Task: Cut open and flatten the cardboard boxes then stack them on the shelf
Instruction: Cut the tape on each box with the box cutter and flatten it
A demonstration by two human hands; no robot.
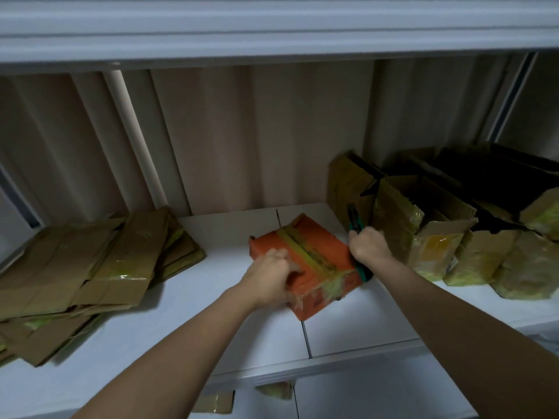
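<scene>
While the left hand (273, 272) clamps down on the near-left corner of the orange box (308, 264), fingers curled over its edge, the right hand (369, 244) is fisted round a green-handled cutter (357, 234), held just at the box's right side. The tool's dark tip pokes up past the knuckles, its tail out below the wrist. The box sits taped shut in the middle of the white shelf (211, 328), a yellowish tape strip (305, 252) running along its top.

Here's the danger: the holding fingers sit right beside that tape line, so a blade drawn toward them could slip off glossy tape and catch them. The box could also skate on the smooth shelf if the grip loosens.

Out left, the flattened stack (87, 273) lies fanned and untidy; out right, the uncut boxes (453, 237) crowd the cutting elbow.
</scene>
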